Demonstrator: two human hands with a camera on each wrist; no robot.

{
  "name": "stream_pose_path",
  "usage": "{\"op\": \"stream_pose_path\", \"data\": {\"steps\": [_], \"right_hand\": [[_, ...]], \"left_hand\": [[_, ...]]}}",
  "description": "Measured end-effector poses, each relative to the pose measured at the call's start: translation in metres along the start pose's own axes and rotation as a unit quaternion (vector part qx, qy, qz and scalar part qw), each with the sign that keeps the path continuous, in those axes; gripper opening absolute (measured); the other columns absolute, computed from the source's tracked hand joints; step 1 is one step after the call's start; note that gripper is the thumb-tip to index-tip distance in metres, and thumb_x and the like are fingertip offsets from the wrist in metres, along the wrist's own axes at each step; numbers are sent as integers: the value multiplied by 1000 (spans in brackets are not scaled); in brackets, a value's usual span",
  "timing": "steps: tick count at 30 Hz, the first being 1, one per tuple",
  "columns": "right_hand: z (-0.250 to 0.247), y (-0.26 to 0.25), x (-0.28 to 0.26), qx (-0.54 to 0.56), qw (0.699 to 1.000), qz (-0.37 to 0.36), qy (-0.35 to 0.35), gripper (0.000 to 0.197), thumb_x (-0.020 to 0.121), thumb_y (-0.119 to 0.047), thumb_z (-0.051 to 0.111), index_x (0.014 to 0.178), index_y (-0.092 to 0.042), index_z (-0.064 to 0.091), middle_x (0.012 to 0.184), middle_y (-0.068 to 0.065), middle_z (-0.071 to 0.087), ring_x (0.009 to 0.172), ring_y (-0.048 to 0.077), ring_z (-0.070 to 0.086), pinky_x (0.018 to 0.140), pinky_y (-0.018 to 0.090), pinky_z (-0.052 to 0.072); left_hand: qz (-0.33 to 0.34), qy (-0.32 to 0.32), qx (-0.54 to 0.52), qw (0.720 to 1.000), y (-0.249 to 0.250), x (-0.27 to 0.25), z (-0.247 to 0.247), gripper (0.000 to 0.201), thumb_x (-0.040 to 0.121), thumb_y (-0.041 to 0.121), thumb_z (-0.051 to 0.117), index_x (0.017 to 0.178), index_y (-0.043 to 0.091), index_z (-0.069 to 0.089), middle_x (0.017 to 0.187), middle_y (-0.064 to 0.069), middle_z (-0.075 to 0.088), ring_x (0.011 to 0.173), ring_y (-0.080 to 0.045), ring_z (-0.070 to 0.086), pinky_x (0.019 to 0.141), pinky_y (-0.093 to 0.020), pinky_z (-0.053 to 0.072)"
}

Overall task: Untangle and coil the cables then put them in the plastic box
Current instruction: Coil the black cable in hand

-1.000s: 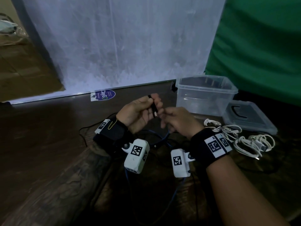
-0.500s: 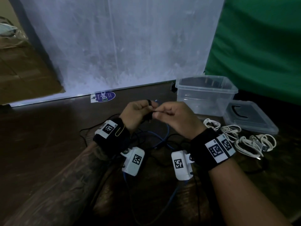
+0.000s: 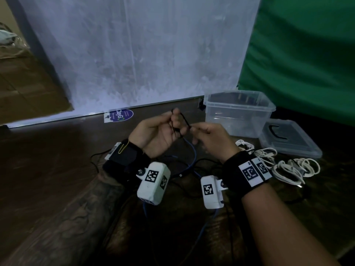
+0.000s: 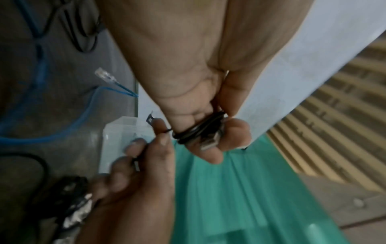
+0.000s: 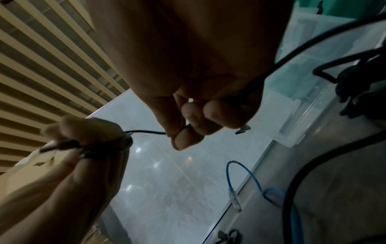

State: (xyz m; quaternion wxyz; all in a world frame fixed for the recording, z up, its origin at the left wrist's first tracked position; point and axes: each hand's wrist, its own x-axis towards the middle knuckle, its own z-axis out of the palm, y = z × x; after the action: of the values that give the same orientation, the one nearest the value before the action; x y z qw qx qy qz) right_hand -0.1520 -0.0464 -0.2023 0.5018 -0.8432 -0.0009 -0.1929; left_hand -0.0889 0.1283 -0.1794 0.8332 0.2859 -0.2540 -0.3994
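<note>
My left hand [image 3: 159, 131] grips a small coil of thin black cable [image 4: 198, 132] with a USB plug [image 4: 208, 142] sticking out past the fingers. My right hand [image 3: 209, 137] pinches the free end of that black cable [image 5: 146, 131] a short way to the right, the strand taut between the hands. Both hands are held above the dark table, left of the clear plastic box [image 3: 238, 112], which stands open. A blue network cable [image 3: 192, 156] lies loose beneath the hands, its clear plug [image 5: 235, 200] on the table.
The box's lid [image 3: 290, 139] lies flat to the right of the box. A tangle of white cables [image 3: 284, 166] sits in front of the lid. More black cable [image 3: 96, 160] trails over the table at the left. A white panel [image 3: 134, 54] and green cloth [image 3: 307, 54] stand behind.
The hands, close together half a second ago, have drawn slightly apart. The left hand has turned palm up and the black strand now stretches between them.
</note>
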Motion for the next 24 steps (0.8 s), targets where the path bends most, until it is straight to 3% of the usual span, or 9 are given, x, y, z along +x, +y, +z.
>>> {"op": "stream_pose_path", "data": {"steps": [3, 5, 8, 11, 14, 16, 17, 20, 24], "right_hand": [[1, -9, -8, -55, 992, 0, -109, 24, 101, -23, 52, 115, -16, 71, 61, -6, 60, 42, 0, 47, 47, 17, 39], [4, -14, -13, -71, 985, 2, -160, 26, 102, -24, 51, 120, -20, 69, 62, -6, 62, 44, 0, 49, 46, 16, 39], [7, -19, -16, -103, 970, 2, -219, 27, 102, -23, 51, 113, -11, 72, 67, 0, 64, 49, -3, 53, 49, 6, 35], [9, -22, -18, -101, 961, -24, -256, 28, 99, -27, 57, 105, -4, 73, 70, 3, 66, 58, 2, 57, 58, 12, 40], [9, -22, -17, -42, 980, -66, -184, 16, 93, -23, 67, 95, -11, 77, 81, -3, 74, 76, 11, 68, 74, 28, 52], [5, -24, -15, -52, 987, -112, -103, 12, 91, -20, 69, 85, -12, 77, 77, -7, 72, 73, 4, 65, 73, 26, 50], [3, -25, -14, -60, 987, -130, -69, 14, 91, -18, 69, 81, -11, 75, 74, -6, 72, 70, 4, 64, 72, 27, 50], [-8, -20, -9, 32, 994, -102, -8, 13, 86, -9, 74, 79, -5, 65, 66, 2, 72, 63, 16, 69, 69, 29, 54], [-21, -5, 0, 58, 996, -58, 23, 17, 83, -16, 78, 80, -10, 62, 59, -2, 52, 54, 9, 44, 57, 21, 38]], "left_hand": [[90, 53, -36, 994, 8, 4, -8, 22, 93, 10, 40, 95, 6, 61, 79, 1, 61, 73, -11, 64, 83, -32, 56], [127, 87, -12, 988, 9, 7, -19, 20, 93, 9, 41, 97, 5, 60, 82, -1, 65, 80, -13, 67, 86, -32, 55], [161, 142, 19, 977, 8, 12, -34, 21, 97, 7, 37, 99, 4, 58, 82, -3, 67, 81, -14, 68, 85, -32, 56], [179, 165, 94, 965, 6, 15, -37, 23, 98, 3, 34, 95, 3, 57, 78, -3, 68, 78, -16, 69, 80, -30, 56], [157, 176, 316, 919, 0, 13, -33, 19, 97, 1, 43, 97, -1, 62, 78, -8, 68, 73, -18, 66, 71, -26, 54], [97, 143, 456, 873, -8, 10, -28, 21, 96, 9, 49, 95, -5, 64, 78, -15, 64, 66, -19, 59, 62, -23, 48], [71, 115, 486, 864, -12, 9, -24, 26, 96, 14, 49, 89, -6, 64, 76, -17, 62, 64, -20, 55, 59, -23, 44], [0, 83, 438, 895, -19, 6, -10, 36, 100, 19, 41, 79, 1, 63, 69, -13, 60, 58, -18, 54, 59, -27, 45], [-59, 61, 319, 944, -23, 2, -8, 33, 100, 23, 39, 80, 2, 56, 59, -6, 41, 50, -17, 41, 59, -32, 43]]}}
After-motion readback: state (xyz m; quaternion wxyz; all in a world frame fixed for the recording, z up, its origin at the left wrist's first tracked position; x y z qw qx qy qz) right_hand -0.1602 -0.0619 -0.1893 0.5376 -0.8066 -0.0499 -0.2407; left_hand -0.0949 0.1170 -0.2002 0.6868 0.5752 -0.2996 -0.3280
